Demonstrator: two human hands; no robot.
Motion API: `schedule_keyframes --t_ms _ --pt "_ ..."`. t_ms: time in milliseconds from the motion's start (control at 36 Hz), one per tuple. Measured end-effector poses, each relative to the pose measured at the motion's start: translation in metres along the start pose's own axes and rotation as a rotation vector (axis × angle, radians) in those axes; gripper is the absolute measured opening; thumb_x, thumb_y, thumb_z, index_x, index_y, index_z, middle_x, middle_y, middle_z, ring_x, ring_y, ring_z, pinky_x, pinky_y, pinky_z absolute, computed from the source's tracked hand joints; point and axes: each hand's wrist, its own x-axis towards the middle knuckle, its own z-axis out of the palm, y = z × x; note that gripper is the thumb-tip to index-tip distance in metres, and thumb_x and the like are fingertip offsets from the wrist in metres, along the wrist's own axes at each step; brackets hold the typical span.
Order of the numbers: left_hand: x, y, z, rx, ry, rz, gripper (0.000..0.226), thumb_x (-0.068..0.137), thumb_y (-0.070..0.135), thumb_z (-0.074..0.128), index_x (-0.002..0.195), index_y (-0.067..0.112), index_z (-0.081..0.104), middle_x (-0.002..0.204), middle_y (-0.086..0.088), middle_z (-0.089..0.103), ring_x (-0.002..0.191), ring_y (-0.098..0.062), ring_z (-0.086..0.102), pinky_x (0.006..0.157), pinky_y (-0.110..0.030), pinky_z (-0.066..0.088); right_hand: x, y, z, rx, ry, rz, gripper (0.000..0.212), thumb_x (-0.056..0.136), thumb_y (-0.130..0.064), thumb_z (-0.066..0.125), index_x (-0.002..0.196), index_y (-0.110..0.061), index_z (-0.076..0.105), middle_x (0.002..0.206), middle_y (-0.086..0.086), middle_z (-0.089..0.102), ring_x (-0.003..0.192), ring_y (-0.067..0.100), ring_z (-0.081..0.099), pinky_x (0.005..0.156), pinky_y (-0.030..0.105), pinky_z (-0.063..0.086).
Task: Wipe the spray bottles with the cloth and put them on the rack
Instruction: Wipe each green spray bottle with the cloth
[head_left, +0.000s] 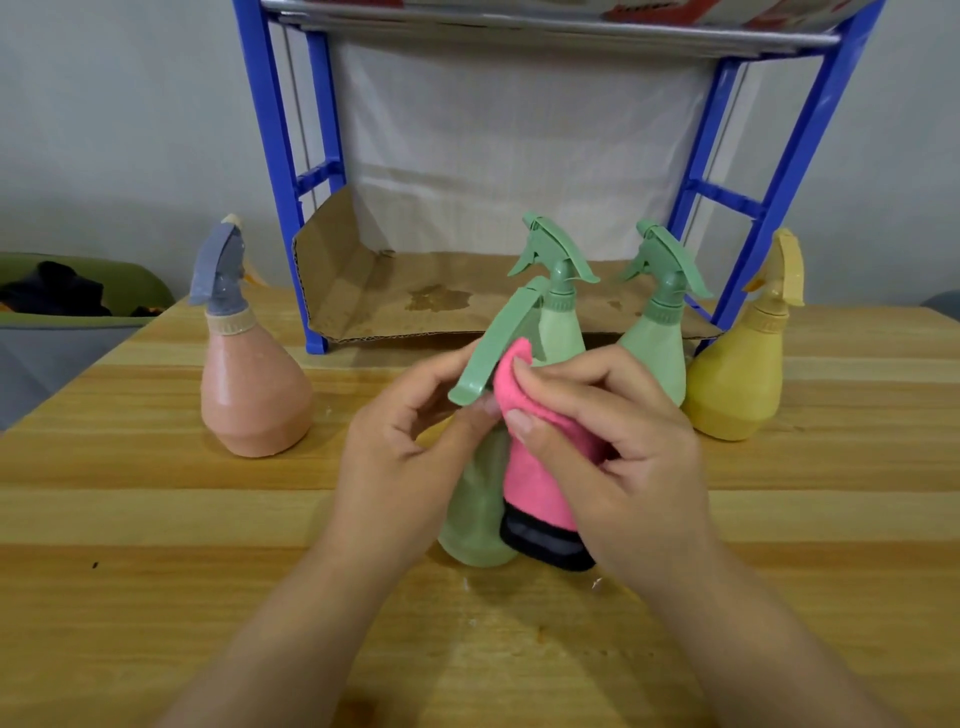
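A green spray bottle (475, 514) stands on the wooden table in front of me. My left hand (400, 441) grips its neck just under the green spray head. My right hand (608, 441) presses a pink cloth (535, 467) with a black edge against the head and the bottle's right side. Behind them stand two more green spray bottles (563, 332) (657, 338), a yellow one (743, 379) at the right and a pink one with a grey head (254, 395) at the left. The blue rack (317, 208) stands at the back of the table.
A stained sheet of cardboard (441, 296) lines the rack's bottom level, and a metal shelf (545, 26) runs across its top. A green bin with dark cloth inside (62, 291) sits beyond the table's left edge. The wall is close behind the rack.
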Motion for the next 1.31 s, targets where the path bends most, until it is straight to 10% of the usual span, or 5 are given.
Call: schedule_keyframes --t_ms 333,611,1139,1306 --pt "0.002 -0.003 -0.001 -0.048 -0.048 -0.014 0.035 0.078 0.024 0.067 0.112 0.037 0.068 0.109 0.005 0.072 0.108 -0.018 0.065 0.092 -0.038 0.051 0.011 0.013 -0.007 -0.179 0.169 0.255 0.030 0.083 -0.009 0.071 0.112 -0.013 0.069 0.097 -0.011 0.060 0.091 -0.011 0.055 0.079 0.003 0.041" --pt "0.002 -0.003 0.001 -0.074 -0.063 -0.047 0.033 0.085 0.012 0.057 0.115 0.024 0.064 0.108 0.007 0.072 0.101 -0.011 0.067 0.083 -0.025 0.051 0.005 0.006 -0.003 -0.235 0.215 0.192 0.034 0.083 -0.016 0.069 0.116 -0.011 0.066 0.098 -0.011 0.058 0.096 -0.010 0.052 0.084 0.005 0.040" --pt "0.002 -0.004 -0.003 0.009 0.107 -0.069 0.019 0.078 0.028 0.058 0.093 0.023 0.068 0.088 0.017 0.073 0.084 0.002 0.067 0.068 -0.010 0.049 0.007 0.013 -0.021 -0.140 -0.060 0.400 0.015 0.091 -0.027 0.060 0.101 -0.039 0.060 0.103 -0.018 0.062 0.097 -0.005 0.057 0.079 0.004 0.041" --pt "0.000 -0.007 -0.001 0.117 0.050 -0.014 0.020 0.076 0.037 0.068 0.091 0.051 0.068 0.091 0.026 0.071 0.091 0.002 0.066 0.085 -0.025 0.052 0.018 0.010 -0.013 -0.126 -0.017 0.361 0.004 0.093 -0.026 0.059 0.093 -0.029 0.059 0.080 -0.018 0.053 0.076 -0.003 0.052 0.069 0.006 0.038"
